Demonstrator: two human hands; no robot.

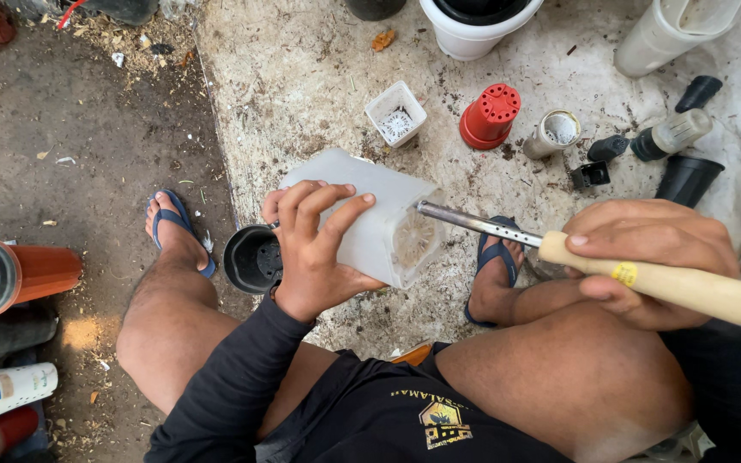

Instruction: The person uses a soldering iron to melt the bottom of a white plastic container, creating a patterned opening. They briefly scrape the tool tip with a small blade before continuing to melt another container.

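My left hand (315, 249) grips a white square plastic pot (370, 214) held on its side, its perforated bottom facing right. My right hand (645, 257) is closed around the pale wooden handle of a metal rod tool (482, 225). The rod's tip touches the pot's bottom near its middle. I sit low with both knees bent, feet in blue sandals on the ground.
A black round pot (253, 257) lies under my left wrist. On the mat beyond lie a small white square pot (396, 113), an upturned red pot (490, 116), small black pots (688, 176) and white buckets (473, 26). Stacked orange, black and white pots (10, 274) lie at left.
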